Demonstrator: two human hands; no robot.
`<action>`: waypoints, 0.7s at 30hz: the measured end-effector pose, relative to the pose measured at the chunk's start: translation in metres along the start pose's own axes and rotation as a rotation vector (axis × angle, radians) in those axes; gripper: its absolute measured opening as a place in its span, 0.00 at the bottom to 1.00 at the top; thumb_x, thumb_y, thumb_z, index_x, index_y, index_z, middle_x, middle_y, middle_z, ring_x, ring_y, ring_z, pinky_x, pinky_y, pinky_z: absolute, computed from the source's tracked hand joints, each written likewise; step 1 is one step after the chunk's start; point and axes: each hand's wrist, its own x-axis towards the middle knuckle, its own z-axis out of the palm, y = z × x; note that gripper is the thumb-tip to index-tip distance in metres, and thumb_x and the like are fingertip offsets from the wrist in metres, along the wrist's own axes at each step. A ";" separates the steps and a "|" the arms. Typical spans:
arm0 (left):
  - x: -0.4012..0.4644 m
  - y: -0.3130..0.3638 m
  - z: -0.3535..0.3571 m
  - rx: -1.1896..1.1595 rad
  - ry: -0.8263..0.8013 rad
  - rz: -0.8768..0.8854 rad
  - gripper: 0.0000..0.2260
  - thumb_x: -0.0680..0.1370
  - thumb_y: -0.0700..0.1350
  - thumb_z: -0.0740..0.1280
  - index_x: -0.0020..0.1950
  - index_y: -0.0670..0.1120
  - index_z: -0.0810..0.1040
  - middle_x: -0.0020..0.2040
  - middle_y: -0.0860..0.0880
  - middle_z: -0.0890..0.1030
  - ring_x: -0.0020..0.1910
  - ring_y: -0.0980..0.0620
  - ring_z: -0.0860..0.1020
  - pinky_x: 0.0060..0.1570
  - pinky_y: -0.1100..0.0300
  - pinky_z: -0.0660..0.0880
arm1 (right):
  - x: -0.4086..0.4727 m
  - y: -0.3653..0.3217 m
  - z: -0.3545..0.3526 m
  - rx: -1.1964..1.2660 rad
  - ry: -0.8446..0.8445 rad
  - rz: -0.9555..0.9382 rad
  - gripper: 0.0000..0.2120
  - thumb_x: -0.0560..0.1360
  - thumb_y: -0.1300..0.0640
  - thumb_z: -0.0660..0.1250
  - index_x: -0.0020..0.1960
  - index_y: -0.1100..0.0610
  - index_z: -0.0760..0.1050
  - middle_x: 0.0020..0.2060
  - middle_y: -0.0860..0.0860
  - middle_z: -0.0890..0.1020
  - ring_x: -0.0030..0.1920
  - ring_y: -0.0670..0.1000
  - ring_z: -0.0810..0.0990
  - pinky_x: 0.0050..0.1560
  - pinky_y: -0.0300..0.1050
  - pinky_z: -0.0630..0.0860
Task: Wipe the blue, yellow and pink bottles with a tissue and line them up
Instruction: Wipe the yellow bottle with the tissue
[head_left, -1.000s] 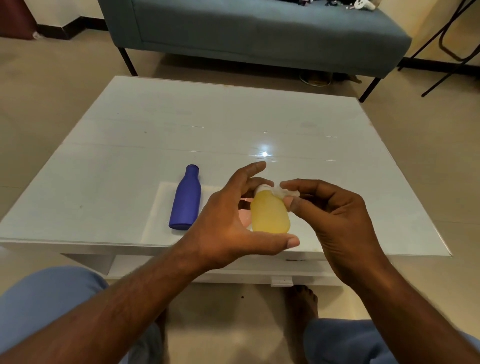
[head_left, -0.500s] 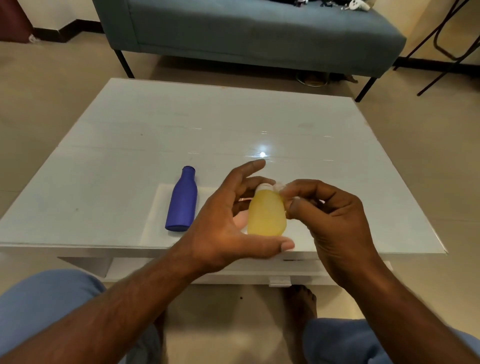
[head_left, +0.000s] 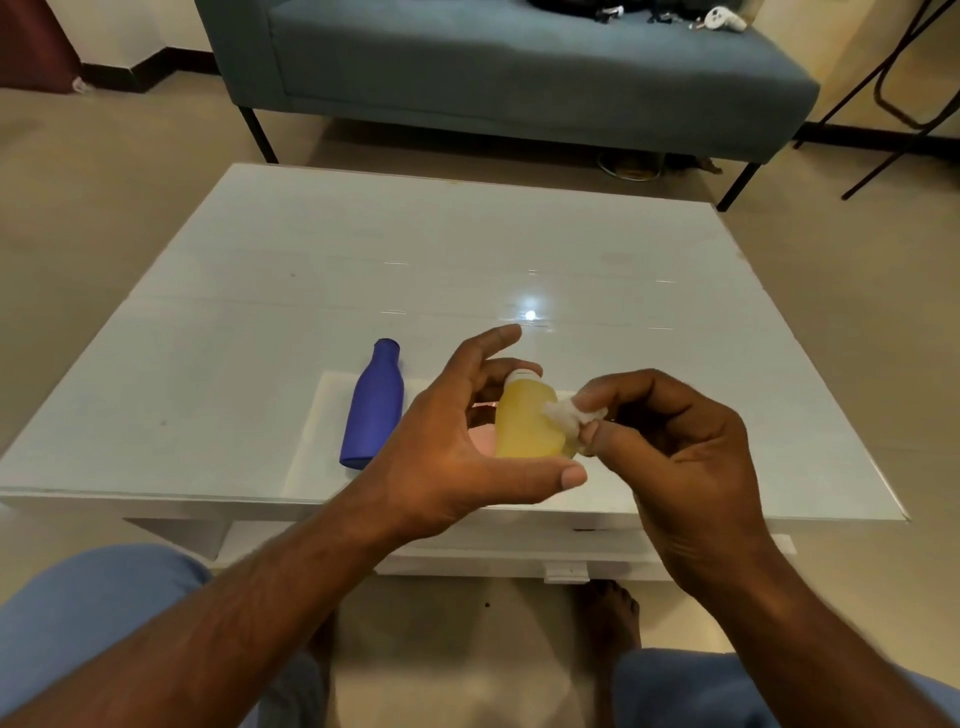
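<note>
1. Nearest the camera, two knees in blue trousers (head_left: 78, 623) sit below the front edge of the desk (head_left: 519, 249), with a bare foot (head_left: 608, 613) on the floor between them.
2. Just above that front edge, the left hand (head_left: 441, 457) holds the yellow bottle (head_left: 527, 423) upright in the air: thumb under its base, fingers (head_left: 498, 338) curled round its far side near the white cap, so the hand is clamped on the bottle.
3. Touching the yellow bottle's right side, a small wad of white tissue (head_left: 563, 415) is pinched tight between the thumb and fingertips of the right hand (head_left: 685, 457).
4. Behind the yellow bottle's lower left, a bit of the pink bottle (head_left: 483, 439) shows on the desk; most of it is hidden by the left hand.
5. Left of the yellow bottle, well clear of it, the blue bottle (head_left: 374, 405) lies flat on the desk, neck pointing away.
6. Beyond the yellow bottle, a bright light spot (head_left: 530, 314) reflects off the glossy desk.
7. Farthest back stands a grey-blue sofa (head_left: 519, 73) with small items on its seat.
</note>
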 end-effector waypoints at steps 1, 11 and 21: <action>-0.001 0.001 -0.001 0.015 -0.018 0.001 0.48 0.61 0.58 0.82 0.76 0.65 0.60 0.66 0.63 0.75 0.65 0.60 0.77 0.56 0.64 0.79 | 0.000 -0.002 0.000 0.008 -0.010 -0.016 0.09 0.73 0.64 0.72 0.48 0.51 0.84 0.42 0.48 0.87 0.46 0.51 0.86 0.46 0.40 0.84; -0.004 0.000 0.001 0.095 -0.007 0.027 0.52 0.60 0.56 0.84 0.77 0.66 0.59 0.66 0.63 0.74 0.65 0.60 0.76 0.57 0.63 0.80 | 0.002 0.000 0.001 -0.061 -0.092 -0.017 0.05 0.72 0.60 0.69 0.43 0.55 0.84 0.40 0.50 0.86 0.46 0.52 0.86 0.48 0.42 0.84; -0.006 0.002 0.006 0.065 -0.003 0.082 0.52 0.60 0.56 0.85 0.77 0.64 0.60 0.67 0.63 0.75 0.67 0.60 0.75 0.60 0.64 0.78 | 0.005 0.007 -0.002 -0.043 -0.006 0.029 0.09 0.77 0.68 0.72 0.46 0.55 0.85 0.46 0.51 0.87 0.51 0.53 0.86 0.54 0.47 0.83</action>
